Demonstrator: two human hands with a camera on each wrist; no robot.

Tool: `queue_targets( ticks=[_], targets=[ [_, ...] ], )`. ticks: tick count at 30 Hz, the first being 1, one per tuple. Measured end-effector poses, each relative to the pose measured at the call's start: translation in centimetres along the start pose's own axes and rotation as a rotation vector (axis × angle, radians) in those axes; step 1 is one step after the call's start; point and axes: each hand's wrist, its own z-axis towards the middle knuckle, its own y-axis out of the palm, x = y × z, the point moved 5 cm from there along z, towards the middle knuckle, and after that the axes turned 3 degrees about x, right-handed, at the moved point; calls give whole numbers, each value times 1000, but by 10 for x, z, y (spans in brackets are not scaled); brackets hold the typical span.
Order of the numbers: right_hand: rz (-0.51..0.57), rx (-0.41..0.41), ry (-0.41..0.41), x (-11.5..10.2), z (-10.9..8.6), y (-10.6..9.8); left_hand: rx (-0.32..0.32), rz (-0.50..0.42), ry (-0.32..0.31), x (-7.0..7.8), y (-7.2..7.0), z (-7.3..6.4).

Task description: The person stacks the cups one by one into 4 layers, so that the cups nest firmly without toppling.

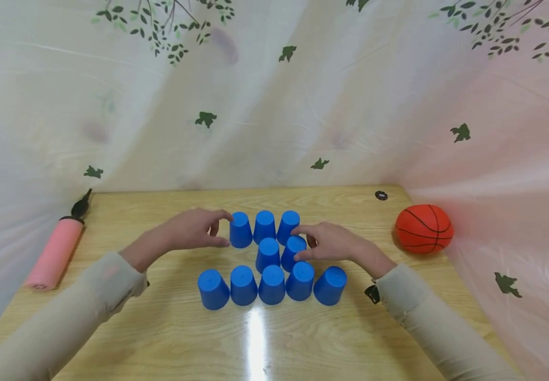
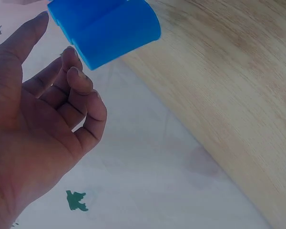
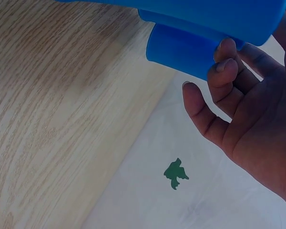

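Blue upside-down cups stand in three rows: three at the back, two in the middle and several in front. My left hand (image 1: pixel 197 228) is at the left end of the back row, its thumb and index fingertips right at the side of the left cup (image 1: pixel 241 230). In the left wrist view, the other fingers (image 2: pixel 93 121) bend loosely below the cup's edge. My right hand (image 1: pixel 328 241) reaches in from the right. Its thumb overlaps the right middle-row cup (image 1: pixel 291 255), and its index fingertip overlaps the right back-row cup (image 1: pixel 286 225).
A pink hand pump (image 1: pixel 55 254) lies at the table's left edge. On the right sit an orange basketball (image 1: pixel 424 229) and a round black chip (image 1: pixel 381 196). A small black object (image 1: pixel 372 294) lies beside the right sleeve. A patterned sheet (image 1: pixel 255 132) hangs behind the table.
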Motion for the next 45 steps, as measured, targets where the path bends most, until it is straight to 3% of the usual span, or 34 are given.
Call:
queue_targets(
  ticks=[17,25,45],
  targets=[
    [37,-2,-31,1,2,2,-89,-83,108,40,21,14],
    [46,12,-19,7,1,3,-107,-62,122,46,31,27],
    [31,75,51,31,-14,-24,-127,-68,134,56,36,36]
  ],
)
